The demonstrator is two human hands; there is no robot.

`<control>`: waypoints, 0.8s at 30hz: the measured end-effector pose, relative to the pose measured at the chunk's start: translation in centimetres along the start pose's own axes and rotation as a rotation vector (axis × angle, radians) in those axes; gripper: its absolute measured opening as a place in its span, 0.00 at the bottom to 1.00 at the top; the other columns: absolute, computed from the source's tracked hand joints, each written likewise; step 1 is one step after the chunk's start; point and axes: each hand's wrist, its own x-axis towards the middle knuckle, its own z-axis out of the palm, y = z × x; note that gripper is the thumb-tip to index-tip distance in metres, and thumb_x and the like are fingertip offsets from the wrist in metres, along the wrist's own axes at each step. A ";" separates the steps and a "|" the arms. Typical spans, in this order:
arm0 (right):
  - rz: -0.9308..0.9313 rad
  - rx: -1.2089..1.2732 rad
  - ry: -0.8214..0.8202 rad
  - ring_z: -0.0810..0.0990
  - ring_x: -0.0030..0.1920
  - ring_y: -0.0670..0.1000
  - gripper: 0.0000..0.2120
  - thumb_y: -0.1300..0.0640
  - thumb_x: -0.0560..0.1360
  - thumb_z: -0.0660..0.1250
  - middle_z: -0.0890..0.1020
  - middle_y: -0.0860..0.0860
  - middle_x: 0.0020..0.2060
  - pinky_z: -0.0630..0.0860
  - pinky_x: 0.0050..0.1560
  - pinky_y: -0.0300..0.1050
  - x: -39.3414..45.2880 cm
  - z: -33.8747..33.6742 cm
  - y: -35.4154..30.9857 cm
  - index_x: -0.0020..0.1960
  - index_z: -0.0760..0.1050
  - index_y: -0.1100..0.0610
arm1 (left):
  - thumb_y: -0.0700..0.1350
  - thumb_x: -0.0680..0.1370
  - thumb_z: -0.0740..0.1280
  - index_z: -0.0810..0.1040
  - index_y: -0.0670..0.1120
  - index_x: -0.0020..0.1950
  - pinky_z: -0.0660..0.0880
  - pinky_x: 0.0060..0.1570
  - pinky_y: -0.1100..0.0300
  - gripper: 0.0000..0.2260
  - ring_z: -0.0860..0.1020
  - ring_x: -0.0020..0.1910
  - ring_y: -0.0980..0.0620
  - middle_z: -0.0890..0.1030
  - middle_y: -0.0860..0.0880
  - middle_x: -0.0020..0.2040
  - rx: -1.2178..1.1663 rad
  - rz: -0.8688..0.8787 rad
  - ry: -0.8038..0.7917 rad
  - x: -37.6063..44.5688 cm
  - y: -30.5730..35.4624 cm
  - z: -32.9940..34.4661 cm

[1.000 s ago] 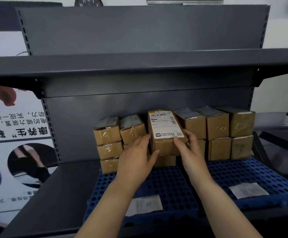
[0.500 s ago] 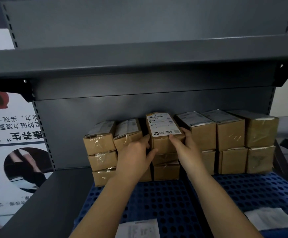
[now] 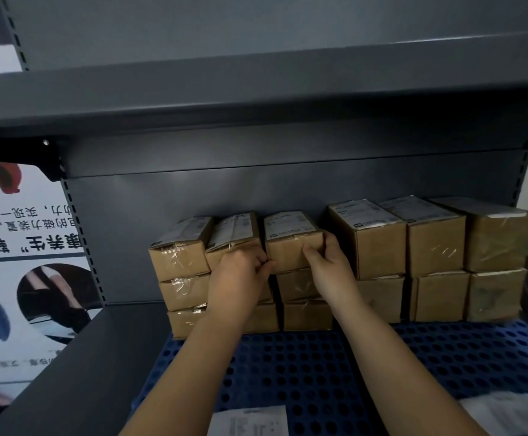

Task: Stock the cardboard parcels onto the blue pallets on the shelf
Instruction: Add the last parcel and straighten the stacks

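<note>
Between my hands sits the top parcel point(image 3: 292, 250) of a 3-high stack; my left hand point(image 3: 240, 275) pinches its left edge, my right hand point(image 3: 330, 265) grips its right edge beside an open gap. Bare blue pallet point(image 3: 287, 369) lies below my wrists.

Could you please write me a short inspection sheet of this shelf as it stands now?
Surface: grey shelf bearing blue pallets.
Job's things: parcels stacked against the back panel; top parcel of the third stack in hand.
Clutter: paper slips on the pallets.
Grippers: left hand and right hand hold that parcel's sides.
Cables: nothing seen.
Surroundings: upper shelf, poster at left.
</note>
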 end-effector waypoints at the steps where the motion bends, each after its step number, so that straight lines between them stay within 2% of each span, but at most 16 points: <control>1: 0.000 -0.007 0.000 0.68 0.56 0.43 0.22 0.55 0.81 0.58 0.72 0.47 0.59 0.63 0.54 0.36 0.2 0.1 0.1 0.73 0.60 0.55 | 0.48 0.74 0.69 0.82 0.45 0.43 0.76 0.40 0.57 0.06 0.79 0.40 0.50 0.82 0.48 0.39 0.014 0.007 0.004 0.1 0.0 0.1; 4: 0.003 -0.022 0.002 0.71 0.59 0.47 0.20 0.55 0.80 0.58 0.73 0.52 0.63 0.65 0.56 0.38 0.7 0.1 0.6 0.71 0.63 0.55 | 0.48 0.75 0.69 0.82 0.46 0.44 0.76 0.39 0.57 0.06 0.80 0.40 0.51 0.82 0.49 0.39 0.032 0.046 0.027 -0.2 0.1 0.1; 7: -0.007 -0.018 -0.004 0.70 0.57 0.46 0.21 0.54 0.80 0.58 0.73 0.52 0.63 0.65 0.56 0.38 0.7 0.2 0.8 0.71 0.63 0.55 | 0.48 0.74 0.69 0.82 0.49 0.46 0.77 0.35 0.58 0.05 0.80 0.39 0.54 0.82 0.53 0.40 0.058 0.114 0.128 -1.3 -0.4 -0.8; 9: -0.004 0.001 -0.006 0.70 0.59 0.47 0.22 0.54 0.80 0.58 0.72 0.51 0.64 0.64 0.57 0.38 0.6 0.2 1.0 0.73 0.61 0.55 | 0.44 0.73 0.70 0.80 0.48 0.48 0.77 0.34 0.57 0.05 0.78 0.40 0.54 0.80 0.54 0.41 0.018 0.153 0.200 -2.2 -1.7 -1.7; 10: -0.003 0.019 -0.005 0.70 0.59 0.47 0.22 0.54 0.80 0.59 0.72 0.51 0.65 0.65 0.57 0.39 0.6 0.1 1.2 0.73 0.61 0.54 | 0.42 0.72 0.71 0.79 0.47 0.48 0.75 0.35 0.61 0.05 0.77 0.41 0.55 0.77 0.55 0.41 -0.012 0.147 0.246 -2.7 -2.6 -2.3; 11: -0.009 0.037 -0.003 0.71 0.59 0.47 0.22 0.54 0.79 0.60 0.72 0.51 0.64 0.65 0.57 0.39 0.6 0.2 1.5 0.72 0.61 0.53 | 0.40 0.72 0.71 0.78 0.46 0.48 0.72 0.36 0.63 0.07 0.75 0.43 0.55 0.75 0.56 0.41 -0.040 0.117 0.300 -3.1 -3.5 -2.8; 13: -0.021 0.053 0.008 0.71 0.60 0.47 0.24 0.53 0.79 0.61 0.72 0.51 0.65 0.66 0.59 0.40 0.4 0.3 2.0 0.73 0.61 0.52 | 0.40 0.73 0.70 0.75 0.47 0.52 0.71 0.40 0.61 0.10 0.73 0.46 0.53 0.73 0.54 0.44 -0.113 0.002 0.382 -3.9 -5.6 -3.9; 15: -0.021 0.056 0.022 0.68 0.66 0.49 0.27 0.51 0.78 0.62 0.68 0.50 0.69 0.65 0.65 0.43 0.0 0.3 2.8 0.74 0.58 0.52 | 0.41 0.73 0.69 0.72 0.49 0.56 0.70 0.43 0.59 0.13 0.73 0.51 0.50 0.73 0.53 0.50 -0.215 -0.130 0.411 -4.4 -7.4 -4.6; 17: 0.016 0.049 0.015 0.64 0.71 0.50 0.30 0.49 0.78 0.62 0.64 0.49 0.72 0.61 0.71 0.48 -0.6 0.2 3.8 0.76 0.54 0.52 | 0.41 0.74 0.68 0.70 0.49 0.61 0.69 0.46 0.60 0.16 0.72 0.55 0.48 0.72 0.51 0.55 -0.323 -0.252 0.389 -4.9 -8.7 -4.9; 20: 0.109 0.049 -0.030 0.63 0.71 0.50 0.34 0.48 0.76 0.65 0.62 0.49 0.73 0.61 0.72 0.49 -1.8 -0.1 5.4 0.77 0.52 0.51 | 0.41 0.75 0.67 0.65 0.49 0.69 0.67 0.48 0.62 0.23 0.70 0.56 0.50 0.70 0.50 0.59 -0.446 -0.365 0.270 -5.7 -9.7 -5.0; 22: 0.167 0.045 -0.061 0.65 0.70 0.50 0.38 0.50 0.74 0.68 0.64 0.50 0.72 0.62 0.70 0.45 -2.3 -0.3 6.0 0.77 0.52 0.51 | 0.41 0.76 0.67 0.63 0.51 0.71 0.67 0.44 0.66 0.25 0.71 0.54 0.52 0.71 0.49 0.59 -0.533 -0.391 0.172 -5.8 -10.2 -4.8; 24: 0.214 0.044 -0.088 0.66 0.69 0.50 0.40 0.54 0.73 0.70 0.66 0.50 0.71 0.63 0.66 0.40 -2.6 -0.5 6.1 0.77 0.51 0.52 | 0.41 0.76 0.67 0.61 0.53 0.72 0.68 0.43 0.67 0.28 0.73 0.52 0.54 0.73 0.51 0.55 -0.611 -0.415 0.080 -5.6 -10.7 -4.7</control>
